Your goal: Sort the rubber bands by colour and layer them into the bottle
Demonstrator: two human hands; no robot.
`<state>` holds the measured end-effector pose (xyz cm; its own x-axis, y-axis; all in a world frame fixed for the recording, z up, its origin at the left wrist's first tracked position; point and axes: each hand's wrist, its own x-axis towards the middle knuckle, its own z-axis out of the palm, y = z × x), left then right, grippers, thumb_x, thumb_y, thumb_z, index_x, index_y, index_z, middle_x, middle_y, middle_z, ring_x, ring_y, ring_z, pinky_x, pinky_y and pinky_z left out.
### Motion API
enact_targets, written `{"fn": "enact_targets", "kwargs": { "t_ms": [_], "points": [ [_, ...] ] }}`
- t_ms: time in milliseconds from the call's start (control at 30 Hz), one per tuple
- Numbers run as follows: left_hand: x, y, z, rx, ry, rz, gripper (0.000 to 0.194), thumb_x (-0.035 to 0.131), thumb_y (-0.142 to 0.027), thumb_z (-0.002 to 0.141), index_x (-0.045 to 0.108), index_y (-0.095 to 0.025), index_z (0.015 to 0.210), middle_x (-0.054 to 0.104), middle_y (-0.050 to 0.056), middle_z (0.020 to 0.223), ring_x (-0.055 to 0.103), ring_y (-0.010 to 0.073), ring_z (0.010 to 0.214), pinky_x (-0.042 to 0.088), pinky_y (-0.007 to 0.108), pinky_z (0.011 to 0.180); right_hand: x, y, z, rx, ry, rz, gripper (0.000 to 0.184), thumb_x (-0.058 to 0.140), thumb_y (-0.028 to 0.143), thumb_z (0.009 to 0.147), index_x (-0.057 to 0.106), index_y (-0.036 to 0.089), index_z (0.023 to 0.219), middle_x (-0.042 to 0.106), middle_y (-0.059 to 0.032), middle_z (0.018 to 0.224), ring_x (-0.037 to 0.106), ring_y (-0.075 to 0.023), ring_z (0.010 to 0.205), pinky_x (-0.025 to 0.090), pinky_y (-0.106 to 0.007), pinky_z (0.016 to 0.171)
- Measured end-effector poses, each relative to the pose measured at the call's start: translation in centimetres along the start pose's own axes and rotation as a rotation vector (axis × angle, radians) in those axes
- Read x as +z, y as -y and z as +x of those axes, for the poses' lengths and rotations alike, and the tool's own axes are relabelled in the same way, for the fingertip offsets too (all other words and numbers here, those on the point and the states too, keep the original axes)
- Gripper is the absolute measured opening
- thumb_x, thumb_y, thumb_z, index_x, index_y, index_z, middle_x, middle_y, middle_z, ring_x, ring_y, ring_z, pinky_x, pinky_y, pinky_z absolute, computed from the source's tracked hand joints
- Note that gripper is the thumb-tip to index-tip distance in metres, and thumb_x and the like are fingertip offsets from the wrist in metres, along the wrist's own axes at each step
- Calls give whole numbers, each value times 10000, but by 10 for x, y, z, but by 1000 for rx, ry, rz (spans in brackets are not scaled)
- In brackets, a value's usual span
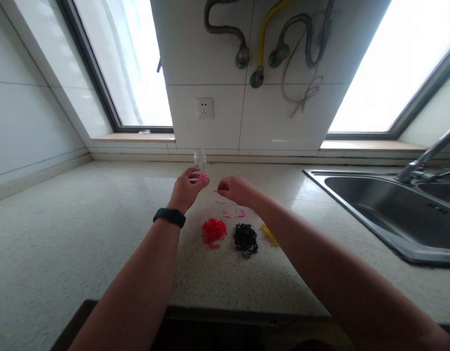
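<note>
My left hand (189, 187) is wrapped round a small clear bottle (200, 160), open at the top and slightly tilted, with pink bands (202, 177) inside it. To its right, my right hand (235, 190) is closed in a pinch, and a bit of a pink band (216, 191) sticks out at the fingertips. A few loose pink bands (241, 213) lie on the counter below that hand. Nearer to me are a pile of red bands (214, 230), a pile of black bands (245, 238) and some yellow bands (269, 235), partly hidden by my right forearm.
The speckled counter (100, 219) runs up to a tiled wall with a power socket (205, 107), hoses and pipe valves. At the right, a steel sink (385, 204) with a faucet (425, 158) is set into it. The counter's front edge lies under my forearms.
</note>
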<state>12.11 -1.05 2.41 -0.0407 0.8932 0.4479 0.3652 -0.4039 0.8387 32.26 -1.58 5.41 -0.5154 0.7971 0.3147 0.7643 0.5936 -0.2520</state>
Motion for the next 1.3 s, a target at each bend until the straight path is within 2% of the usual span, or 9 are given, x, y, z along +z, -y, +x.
{"fn": "enact_targets", "kwargs": {
  "t_ms": [167,300,600,767,867,967,1100,1200,1300],
  "points": [
    [15,-8,-11,37,209,-51,495,799,-432,743,625,-172,1126,696,101,1053,674,171,830,551,322,742,-34,-36,-25,97,-491,304,136,697,304,850,754,182,868,748,-38,762,652,-162,682,484,-292,660],
    [28,-16,-22,48,436,-129,547,830,-384,723,609,-160,1171,694,110,1086,664,168,893,555,362,828,-48,-27,-42,42,-670,467,131,680,306,866,734,194,908,746,-42,817,664,-164,723,527,-316,696],
    [35,-19,-28,52,642,-191,551,821,-339,753,610,-169,1233,708,110,1094,677,196,978,549,395,905,-61,0,-57,-132,-520,203,138,597,196,917,730,231,927,713,-33,921,637,-174,853,492,-332,819],
    [35,-26,-30,-14,667,-340,605,818,-266,761,567,-164,1302,710,116,1112,681,202,1008,535,414,940,-59,2,-56,-151,-482,329,211,526,174,932,703,221,1037,710,-45,1048,635,-160,898,501,-310,793],
    [35,-31,-31,-58,625,-517,600,815,-237,765,560,-166,1304,695,120,1151,691,194,987,546,383,909,-50,-4,-53,-89,-486,497,254,545,227,924,646,201,1155,702,-63,1116,634,-152,868,519,-304,747],
    [33,-34,-29,-67,523,-611,592,800,-252,788,555,-177,1321,679,122,1187,693,195,987,561,339,851,-42,-15,-51,-21,-457,544,260,573,292,915,636,192,1147,704,-74,1111,630,-156,845,520,-312,727],
    [29,-36,-26,-82,399,-641,555,794,-262,800,571,-172,1300,691,115,1174,700,188,977,562,295,811,-35,-25,-52,60,-426,496,248,583,321,911,653,176,1099,715,-84,1052,635,-168,827,513,-319,725],
    [26,-38,-26,-85,399,-727,534,778,-264,817,575,-194,1306,686,113,1222,697,194,1015,563,295,828,-35,-27,-53,107,-390,421,242,577,308,920,659,167,1099,722,-87,1018,643,-172,814,511,-319,740],
    [24,-39,-26,-84,399,-775,502,773,-273,822,599,-198,1288,699,107,1206,696,184,1001,568,287,824,-33,-31,-56,138,-236,255,219,569,274,930,674,165,1090,732,-101,1012,658,-194,851,510,-336,784]
  ]
}}
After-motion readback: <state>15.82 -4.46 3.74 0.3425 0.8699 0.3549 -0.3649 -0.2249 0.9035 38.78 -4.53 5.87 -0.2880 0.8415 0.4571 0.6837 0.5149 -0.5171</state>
